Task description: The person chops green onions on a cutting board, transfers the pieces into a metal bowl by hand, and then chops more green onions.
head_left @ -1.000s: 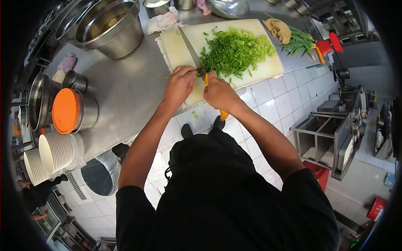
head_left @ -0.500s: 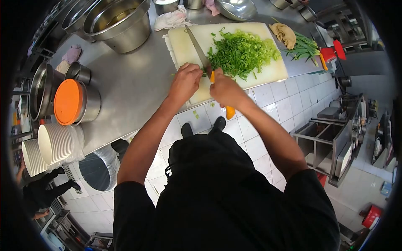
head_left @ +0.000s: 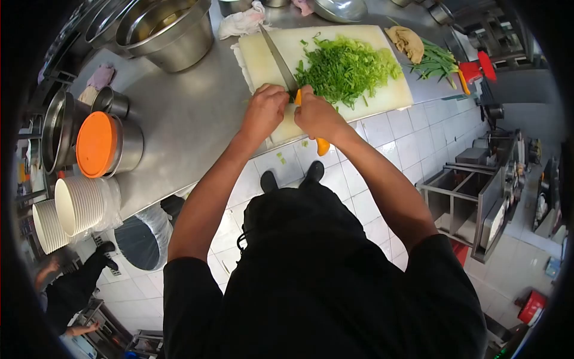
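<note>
A long knife (head_left: 278,58) with an orange handle is in my right hand (head_left: 319,116), its blade pointing away over the left part of the white cutting board (head_left: 257,57). My left hand (head_left: 265,111) is closed beside the blade, with fingertips bent on a small bit of green stalks that mostly hides under them. Right of the blade lies a heap of chopped greens (head_left: 344,70). Uncut green stalks (head_left: 435,61) and a tan cloth (head_left: 406,43) rest beyond the board's right edge.
Large metal pots (head_left: 173,45) stand at the back left. An orange-lidded container (head_left: 96,145) and stacked white bowls (head_left: 76,205) sit at the left. A white cloth (head_left: 241,23) lies behind the board. Another person (head_left: 78,293) is at the lower left.
My right hand and the knife have shifted slightly left, closer to my left hand. The other person at the lower left has moved and shows more fully.
</note>
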